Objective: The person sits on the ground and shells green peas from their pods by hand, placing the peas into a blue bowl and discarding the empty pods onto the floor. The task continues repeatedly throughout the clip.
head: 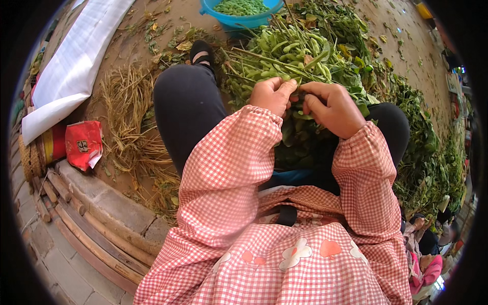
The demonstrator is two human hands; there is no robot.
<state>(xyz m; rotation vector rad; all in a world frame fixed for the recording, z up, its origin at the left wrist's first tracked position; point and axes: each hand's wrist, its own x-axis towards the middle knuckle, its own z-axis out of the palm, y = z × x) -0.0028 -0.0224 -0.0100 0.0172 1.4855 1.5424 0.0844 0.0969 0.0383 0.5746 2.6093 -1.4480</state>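
My left hand [271, 95] pinches a small green soybean pod [299, 81] between thumb and fingertips. From the other side my right hand [333, 108] meets it, index finger and thumb at the pod; the fingers hide most of it. Just beyond both hands lies a heap of cut soybean plants [284, 47], thick with plump green pods on their stems. At the far edge stands a blue plastic basin [242, 23] with shelled green beans [241, 7] in it. Leaves hang in the shade below my hands, between my knees.
Leafy plants [423, 126] spread along the right. Left of my leg lie stripped dry stalks [127, 114], a red bag [84, 145] and a white sheet [72, 61]. Wooden poles [99, 244] rest beside a stone kerb [110, 202]. Another person [425, 267] is at lower right.
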